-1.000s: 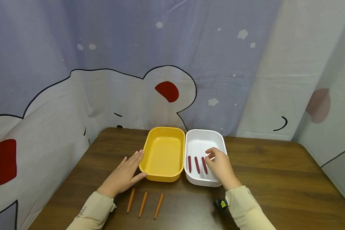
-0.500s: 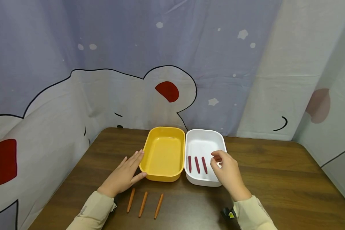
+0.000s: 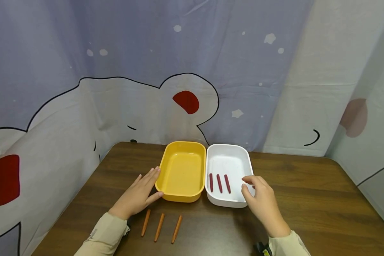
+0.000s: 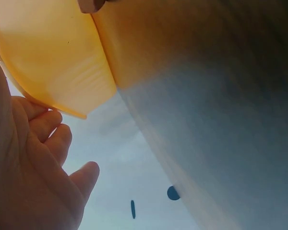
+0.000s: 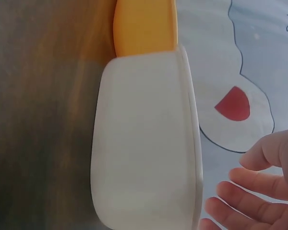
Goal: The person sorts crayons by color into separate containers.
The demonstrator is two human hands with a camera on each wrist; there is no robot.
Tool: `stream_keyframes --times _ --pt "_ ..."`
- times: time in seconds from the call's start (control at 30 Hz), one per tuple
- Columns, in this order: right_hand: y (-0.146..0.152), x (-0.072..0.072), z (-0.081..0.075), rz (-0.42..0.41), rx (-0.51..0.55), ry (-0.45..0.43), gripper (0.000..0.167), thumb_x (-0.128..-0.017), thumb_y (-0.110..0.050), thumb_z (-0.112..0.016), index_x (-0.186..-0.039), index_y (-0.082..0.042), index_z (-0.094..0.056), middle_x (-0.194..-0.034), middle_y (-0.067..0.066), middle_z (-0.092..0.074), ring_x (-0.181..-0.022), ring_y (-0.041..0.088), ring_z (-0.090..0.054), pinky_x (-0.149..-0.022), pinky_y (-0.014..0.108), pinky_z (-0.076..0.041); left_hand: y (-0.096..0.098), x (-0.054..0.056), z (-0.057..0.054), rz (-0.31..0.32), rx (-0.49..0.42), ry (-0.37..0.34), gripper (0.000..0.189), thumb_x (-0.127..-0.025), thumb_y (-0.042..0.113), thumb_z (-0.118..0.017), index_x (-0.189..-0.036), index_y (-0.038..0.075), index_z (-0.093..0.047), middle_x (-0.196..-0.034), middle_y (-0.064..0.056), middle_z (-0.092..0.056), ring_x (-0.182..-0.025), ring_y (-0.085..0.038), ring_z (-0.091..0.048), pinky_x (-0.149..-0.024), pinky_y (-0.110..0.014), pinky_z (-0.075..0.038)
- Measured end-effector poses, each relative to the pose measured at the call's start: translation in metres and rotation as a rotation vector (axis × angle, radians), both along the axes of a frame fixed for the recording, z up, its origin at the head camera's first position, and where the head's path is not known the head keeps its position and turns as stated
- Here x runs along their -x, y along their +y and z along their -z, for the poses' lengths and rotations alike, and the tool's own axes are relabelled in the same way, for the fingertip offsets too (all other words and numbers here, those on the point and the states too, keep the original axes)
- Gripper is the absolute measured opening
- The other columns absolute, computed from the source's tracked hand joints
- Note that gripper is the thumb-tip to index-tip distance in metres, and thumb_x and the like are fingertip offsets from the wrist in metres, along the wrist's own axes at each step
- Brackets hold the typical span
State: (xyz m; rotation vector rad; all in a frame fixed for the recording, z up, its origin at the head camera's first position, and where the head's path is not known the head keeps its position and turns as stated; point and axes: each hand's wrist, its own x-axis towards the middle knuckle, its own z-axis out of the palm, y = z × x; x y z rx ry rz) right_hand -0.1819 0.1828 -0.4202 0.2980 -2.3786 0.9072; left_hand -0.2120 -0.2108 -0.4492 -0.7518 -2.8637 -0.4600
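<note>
My left hand rests with extended fingers against the left rim of a yellow plastic bin. In the left wrist view its fingertips touch the bin's edge. My right hand hovers by the right front corner of a white plastic bin, its fingers loosely bent and nothing between them. Inside the white bin lie three dark red crayon-like sticks, side by side; the rightmost dark red stick is closest to my right hand. Three orange-brown sticks lie on the table before the yellow bin; the middle orange-brown stick is one.
Both bins stand side by side on a dark wooden table. A printed cloth curtain hangs right behind the table's back edge and along its left side. A pale cloth borders the right side.
My right hand has drawn back rightward and toward me, away from the rightmost dark red stick, its thumb and finger parting. My left hand has stayed on the yellow bin.
</note>
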Motion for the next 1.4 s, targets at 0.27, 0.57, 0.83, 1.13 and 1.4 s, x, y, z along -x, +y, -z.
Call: stream_keyframes --times 0.27,0.57,0.83,1.13,1.4 --pt "-0.001 -0.013 0.003 -0.015 -0.052 0.057 0.020 -0.084 0.001 -0.072 -0.103 -0.004 -0.074 -0.101 0.008 -0.070 -0.093 0.029 -0.068 -0.076 0.047 -0.055 0.001 0.001 0.000 -0.001 -0.001 -0.004 0.081 -0.103 0.051 -0.053 -0.161 0.003 -0.024 -0.165 -0.014 -0.027 -0.152 -0.032 -0.025 -0.119 -0.062 -0.023" --pt "0.009 -0.009 0.013 -0.013 -0.166 0.077 0.032 -0.087 -0.006 -0.075 -0.117 0.007 -0.069 -0.118 0.024 -0.066 -0.113 0.046 -0.061 -0.094 0.060 -0.050 0.001 0.001 0.000 0.000 -0.002 -0.006 0.081 -0.103 0.051 -0.053 -0.161 0.003 -0.024 -0.165 -0.014 -0.028 -0.152 -0.032 -0.025 -0.119 -0.063 -0.022" --pt "0.015 -0.007 0.018 -0.002 -0.254 -0.073 0.051 -0.097 -0.025 -0.068 -0.136 0.007 -0.058 -0.139 0.026 -0.057 -0.136 0.046 -0.046 -0.111 0.064 -0.033 0.001 0.001 0.000 -0.001 -0.002 0.000 0.080 -0.103 0.050 -0.053 -0.161 0.003 -0.025 -0.165 -0.014 -0.028 -0.152 -0.033 -0.026 -0.119 -0.063 -0.023" --pt "0.022 -0.008 0.022 -0.004 -0.370 -0.220 0.070 -0.104 -0.046 -0.053 -0.154 0.000 -0.039 -0.158 0.019 -0.040 -0.149 0.042 -0.028 -0.115 0.069 -0.021 0.000 0.003 0.000 0.010 -0.003 -0.005 0.081 -0.103 0.052 -0.052 -0.161 0.004 -0.024 -0.165 -0.014 -0.026 -0.152 -0.032 -0.025 -0.119 -0.063 -0.022" --pt "0.027 -0.008 0.024 0.002 -0.387 -0.265 0.073 -0.105 -0.049 -0.050 -0.157 -0.001 -0.034 -0.161 0.018 -0.034 -0.151 0.040 -0.024 -0.116 0.068 -0.018 -0.002 -0.002 -0.003 -0.017 -0.040 -0.057 0.081 -0.103 0.053 -0.051 -0.162 0.006 -0.021 -0.168 -0.012 -0.019 -0.154 -0.033 -0.018 -0.119 -0.065 -0.018"
